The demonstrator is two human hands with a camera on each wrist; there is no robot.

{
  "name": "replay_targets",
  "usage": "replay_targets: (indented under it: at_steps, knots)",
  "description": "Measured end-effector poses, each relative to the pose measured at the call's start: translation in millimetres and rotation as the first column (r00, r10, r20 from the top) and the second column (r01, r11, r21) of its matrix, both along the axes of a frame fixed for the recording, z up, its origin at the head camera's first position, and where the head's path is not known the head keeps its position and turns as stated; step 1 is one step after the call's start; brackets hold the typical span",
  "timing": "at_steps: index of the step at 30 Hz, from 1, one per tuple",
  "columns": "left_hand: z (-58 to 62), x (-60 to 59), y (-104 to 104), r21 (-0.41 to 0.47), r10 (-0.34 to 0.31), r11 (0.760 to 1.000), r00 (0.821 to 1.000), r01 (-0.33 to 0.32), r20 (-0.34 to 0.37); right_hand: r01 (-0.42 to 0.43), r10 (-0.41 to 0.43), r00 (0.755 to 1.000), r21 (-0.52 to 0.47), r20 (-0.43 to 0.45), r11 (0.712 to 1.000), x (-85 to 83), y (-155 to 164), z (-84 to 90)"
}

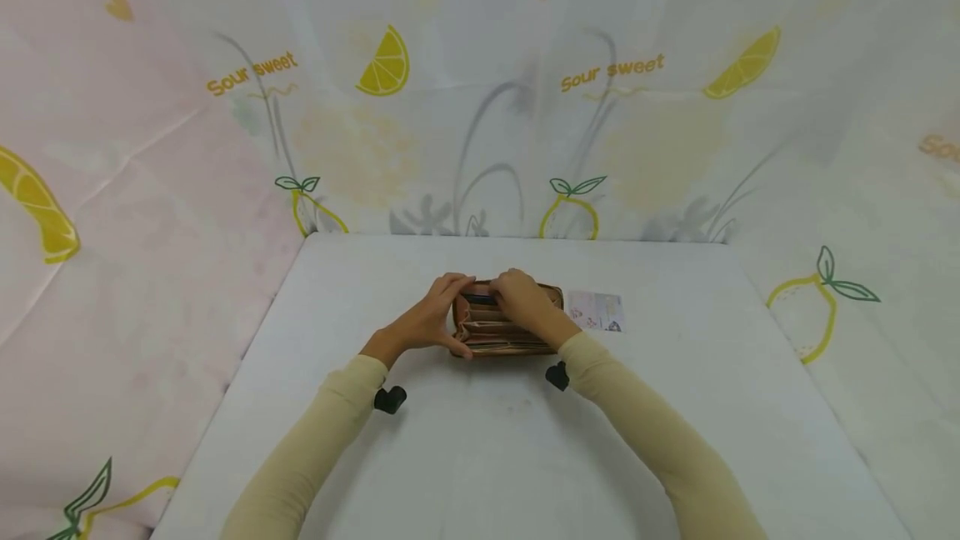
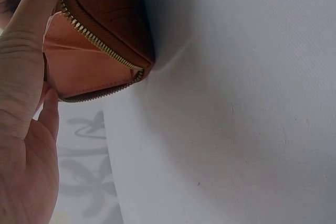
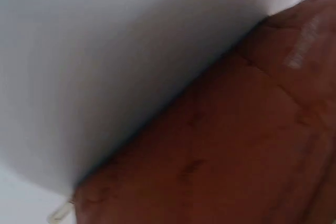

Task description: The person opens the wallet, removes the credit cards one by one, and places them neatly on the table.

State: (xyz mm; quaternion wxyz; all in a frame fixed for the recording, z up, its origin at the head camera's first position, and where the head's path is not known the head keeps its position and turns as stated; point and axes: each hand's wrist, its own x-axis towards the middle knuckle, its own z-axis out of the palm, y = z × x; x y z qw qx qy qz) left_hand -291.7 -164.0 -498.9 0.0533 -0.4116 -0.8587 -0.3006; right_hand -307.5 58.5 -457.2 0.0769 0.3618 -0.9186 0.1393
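Observation:
A brown zip-around wallet (image 1: 491, 327) stands unzipped on the white table, its pleated compartments facing up. My left hand (image 1: 431, 319) grips its left end, thumb on the near edge and fingers on the far edge. In the left wrist view, the brass zipper teeth (image 2: 94, 36) part around a tan gusset. My right hand (image 1: 521, 298) dips into the far side of the wallet with bent fingers. Beside those fingers a dark flat strip (image 1: 480, 300) shows in the far compartment; I cannot tell whether they pinch it. The wallet's brown outer face fills much of the right wrist view.
Right of the wallet lies a pale printed card (image 1: 596, 311) flat on the table (image 1: 480, 457). A metal zipper pull (image 3: 60, 212) hangs at one wallet corner. Black wrist devices (image 1: 390, 399) sit under both wrists. A lemon-printed cloth (image 1: 480, 107) rises behind the table.

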Motion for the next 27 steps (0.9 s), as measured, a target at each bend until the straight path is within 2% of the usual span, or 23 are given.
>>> replay_targets:
  at_steps: [5, 13, 22, 27]
  knots:
    - [0.8, 0.7, 0.1, -0.003, 0.003, 1.0, 1.0, -0.003, -0.003, 0.006, -0.011, 0.999, 0.096, 0.053, 0.995, -1.3, -7.1, 9.9]
    - [1.9, 2.6, -0.5, 0.011, -0.011, 1.0, 1.0, 0.012, -0.013, 0.0, -0.002, 1.0, 0.206, 0.012, 0.979, -1.6, -16.0, 14.4]
    - [-1.6, 2.4, 0.1, -0.007, 0.01, 1.0, 1.0, -0.01, 0.009, -0.008, 0.002, 1.0, 0.257, 0.021, 0.966, -1.9, -11.6, 11.7]
    - [-3.9, 0.7, -0.2, -0.001, 0.003, 1.0, 1.0, -0.003, -0.015, -0.015, 0.013, 1.0, 0.184, 0.007, 0.983, -2.6, -6.5, 7.2]
